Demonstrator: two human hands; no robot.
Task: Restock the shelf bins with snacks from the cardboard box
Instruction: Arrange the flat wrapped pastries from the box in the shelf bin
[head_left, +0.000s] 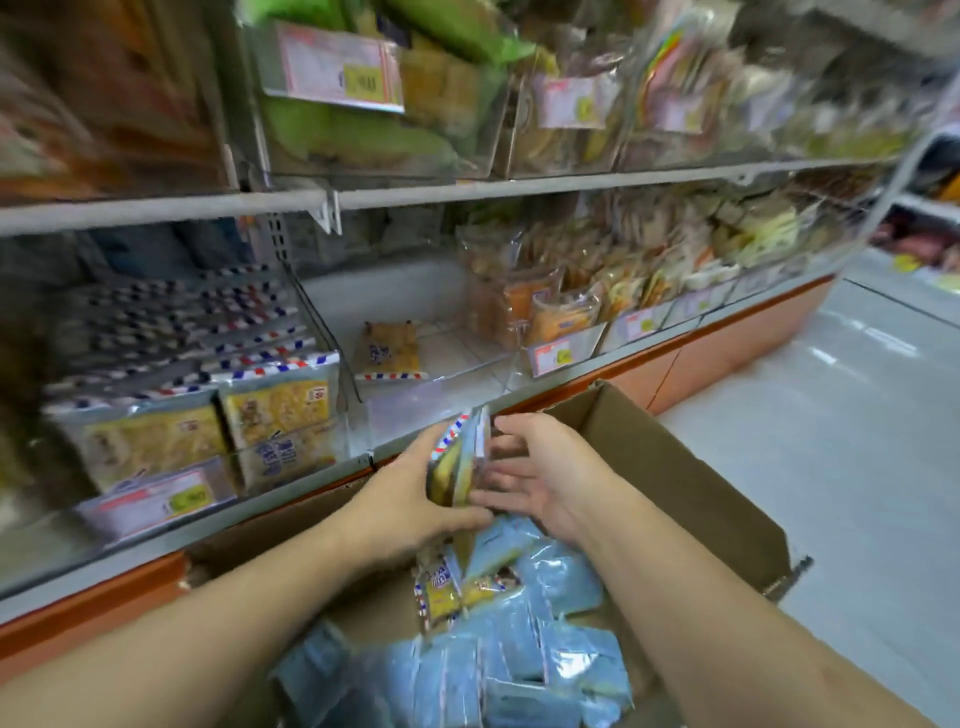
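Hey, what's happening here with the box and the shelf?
A person is restocking a shop shelf. Their left hand grips a small stack of snack packets held upright above an open cardboard box, while the right hand steadies it with straight fingers. More packets lie in the box. The clear bin just ahead holds a single packet; the bin to its left looks full.

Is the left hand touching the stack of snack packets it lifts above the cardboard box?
Touching. The head view shows the left hand gripping the stack of snack packets, thumb curled under its lower edge.
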